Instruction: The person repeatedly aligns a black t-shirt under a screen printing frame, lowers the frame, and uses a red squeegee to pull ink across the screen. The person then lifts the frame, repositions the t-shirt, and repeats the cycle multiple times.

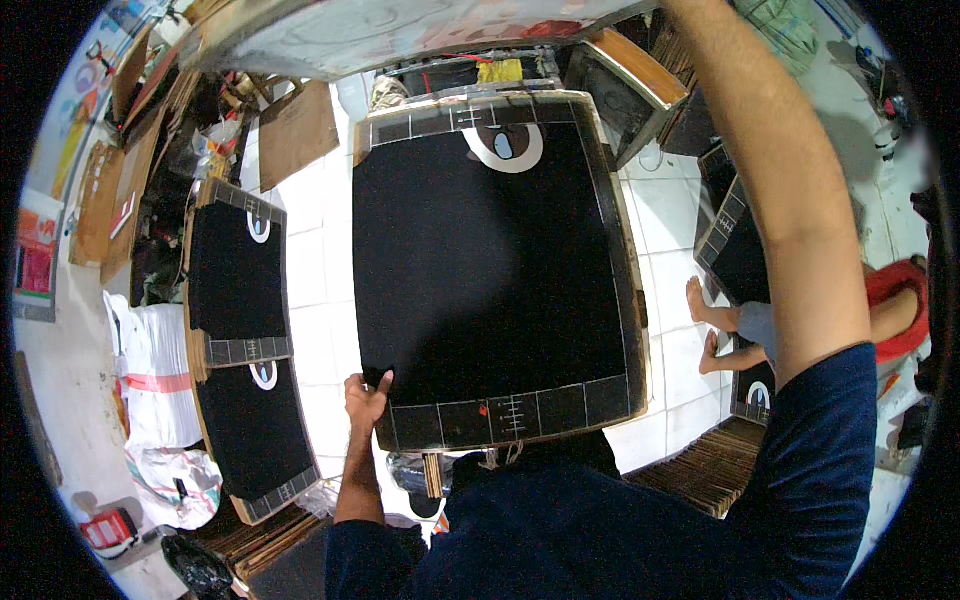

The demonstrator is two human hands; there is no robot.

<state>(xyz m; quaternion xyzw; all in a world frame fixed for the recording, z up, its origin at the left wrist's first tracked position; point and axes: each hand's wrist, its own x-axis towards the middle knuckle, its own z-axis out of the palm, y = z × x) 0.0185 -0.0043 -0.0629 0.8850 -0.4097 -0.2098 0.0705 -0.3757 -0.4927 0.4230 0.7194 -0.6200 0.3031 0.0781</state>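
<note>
A large square board point(480, 250) covered in black fabric lies in the middle, with a dark ruled border and a printed white, brown and pale-blue eye shape point(505, 148) at its far end. My left hand point(369, 398) grips its near-left edge, thumb on top. My right arm stretches up along the right and leaves the top of the view, so that hand is hidden. A pale, stained panel point(400, 35) spans the top, above the board.
Similar black boards point(240, 280) line both sides. A white sack point(170, 480), leaning cardboard point(295, 135), a wooden-topped stand point(633, 70) and stacked brown sheets point(700, 470) surround the work spot. At right are another person's bare feet and legs point(730, 350) on the white tiles.
</note>
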